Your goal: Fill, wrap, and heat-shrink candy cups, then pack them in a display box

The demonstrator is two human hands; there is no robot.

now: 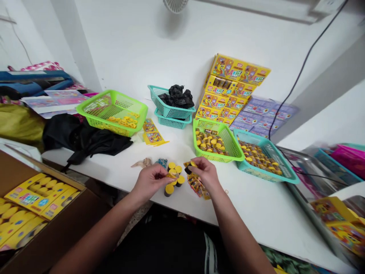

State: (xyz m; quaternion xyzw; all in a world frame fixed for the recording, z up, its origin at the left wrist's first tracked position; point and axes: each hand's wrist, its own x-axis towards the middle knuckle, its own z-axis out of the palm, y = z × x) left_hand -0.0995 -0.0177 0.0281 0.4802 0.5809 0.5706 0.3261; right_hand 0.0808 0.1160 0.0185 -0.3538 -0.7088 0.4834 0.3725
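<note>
My left hand (pixel 151 179) is pinched on a small yellow sticker strip (pixel 172 176) at the near edge of the white table (pixel 256 205). My right hand (pixel 203 173) grips a small dark tube with a yellow cap (pixel 189 167). Between the hands stand several more yellow-capped tubes (pixel 174 179). A fanned pile of printed stickers (pixel 196 185) lies under my right hand.
A green basket (pixel 219 140) and a teal basket (pixel 265 156) hold many tubes. Behind stand stacked yellow boxes (pixel 228 91), teal baskets with black bags (pixel 171 102), a lime basket (pixel 114 110), black cloth (pixel 85 137). A cardboard carton of yellow packs (pixel 34 201) sits left.
</note>
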